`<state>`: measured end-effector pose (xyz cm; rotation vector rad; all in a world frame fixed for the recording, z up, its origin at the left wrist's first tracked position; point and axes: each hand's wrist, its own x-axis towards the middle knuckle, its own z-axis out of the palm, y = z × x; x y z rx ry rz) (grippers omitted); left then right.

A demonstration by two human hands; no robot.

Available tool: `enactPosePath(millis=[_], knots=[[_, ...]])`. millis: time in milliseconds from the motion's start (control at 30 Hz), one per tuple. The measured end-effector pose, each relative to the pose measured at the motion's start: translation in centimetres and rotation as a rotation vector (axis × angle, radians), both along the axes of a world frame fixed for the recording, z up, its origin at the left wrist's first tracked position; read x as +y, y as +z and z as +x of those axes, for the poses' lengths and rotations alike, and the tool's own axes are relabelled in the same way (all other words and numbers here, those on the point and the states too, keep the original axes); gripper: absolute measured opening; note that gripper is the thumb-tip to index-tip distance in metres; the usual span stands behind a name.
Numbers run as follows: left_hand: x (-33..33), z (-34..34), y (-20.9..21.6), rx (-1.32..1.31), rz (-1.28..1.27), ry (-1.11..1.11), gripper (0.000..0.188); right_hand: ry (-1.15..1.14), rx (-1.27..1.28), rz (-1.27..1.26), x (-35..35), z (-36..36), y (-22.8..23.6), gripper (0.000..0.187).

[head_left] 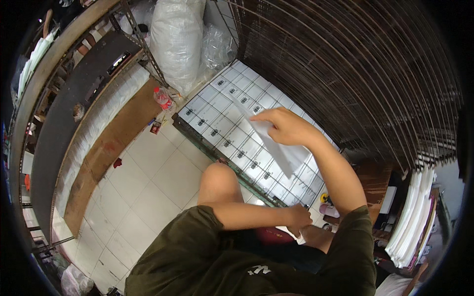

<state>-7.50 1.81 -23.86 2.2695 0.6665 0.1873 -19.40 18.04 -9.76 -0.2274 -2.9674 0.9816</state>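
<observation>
Between the thumb and fingers of my right hand is a thin whitish sheet, held at its upper part and hanging slanted. It hovers over a low wire rack shelf covered with pale sheets that bear small dark printed marks in rows. My left hand is closed and low by the shelf's near right corner, beside my bent leg. A bit of white shows just under it; whether the fingers hold that, I cannot make out. The shelf's greenish front edge runs past my knee.
Stacked wire racks rise at the right behind the shelf. Large white sacks and a red-labelled bottle stand at the back. A long shelving unit lines the left. White stacked sheets stand at the right, near a yellow roll.
</observation>
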Motion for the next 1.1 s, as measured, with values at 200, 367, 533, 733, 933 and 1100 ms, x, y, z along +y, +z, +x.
enactPosePath(millis=[200, 367, 533, 733, 933, 1100], knots=[[0.7, 0.3, -0.5, 0.267, 0.041, -0.216, 0.073, -0.429, 0.123, -0.325, 8.7, -6.2, -5.4, 0.055], [-0.8, -1.5, -1.5, 0.146, 0.243, 0.023, 0.067, -0.903, 0.381, -0.703, 14.0, -8.2, -21.5, 0.058], [-0.5, -3.4, -2.6, 0.21, 0.375, 0.218, 0.061, -1.088, 0.463, -0.883, 16.4, -9.5, -36.2, 0.068], [1.2, -6.7, -3.9, 0.289, 0.413, 0.366, 0.054, -1.256, 0.508, -0.933, 20.8, -10.9, -44.4, 0.07], [1.8, -8.5, -4.7, 0.337, 0.425, 0.42, 0.048, -1.35, 0.443, -0.845, 24.9, -8.7, -50.1, 0.073], [1.8, -9.1, -4.8, 0.363, 0.423, 0.452, 0.042, -1.349, 0.431, -0.731, 25.1, -7.7, -51.7, 0.073]])
